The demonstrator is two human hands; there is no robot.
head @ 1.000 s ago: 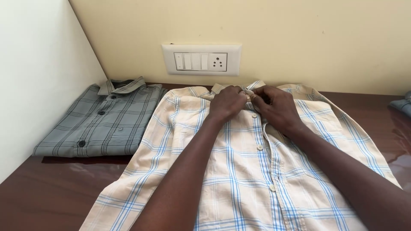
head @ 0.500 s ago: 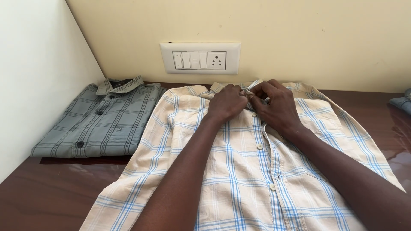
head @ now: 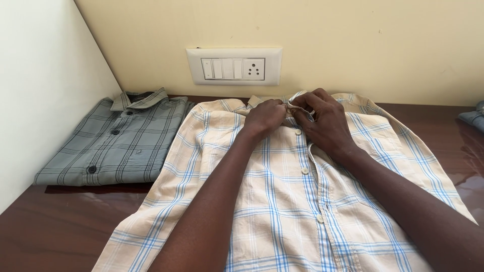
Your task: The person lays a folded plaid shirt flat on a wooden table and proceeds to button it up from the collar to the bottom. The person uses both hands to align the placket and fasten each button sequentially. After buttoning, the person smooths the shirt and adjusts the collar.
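Note:
A cream shirt with blue checks (head: 282,201) lies flat, front up, on a dark brown table (head: 60,226), collar toward the wall. My left hand (head: 264,117) and my right hand (head: 322,121) meet at the collar, fingers pinched on the fabric around the top button. Several white buttons run down the placket below my hands. The collar itself is mostly hidden under my fingers.
A grey checked shirt (head: 121,141), folded and buttoned, lies to the left against the side wall. A white switch and socket plate (head: 233,66) is on the back wall. A bit of blue cloth (head: 474,118) shows at the right edge.
My hands stay at the collar with only small finger movements; the shirt has not shifted.

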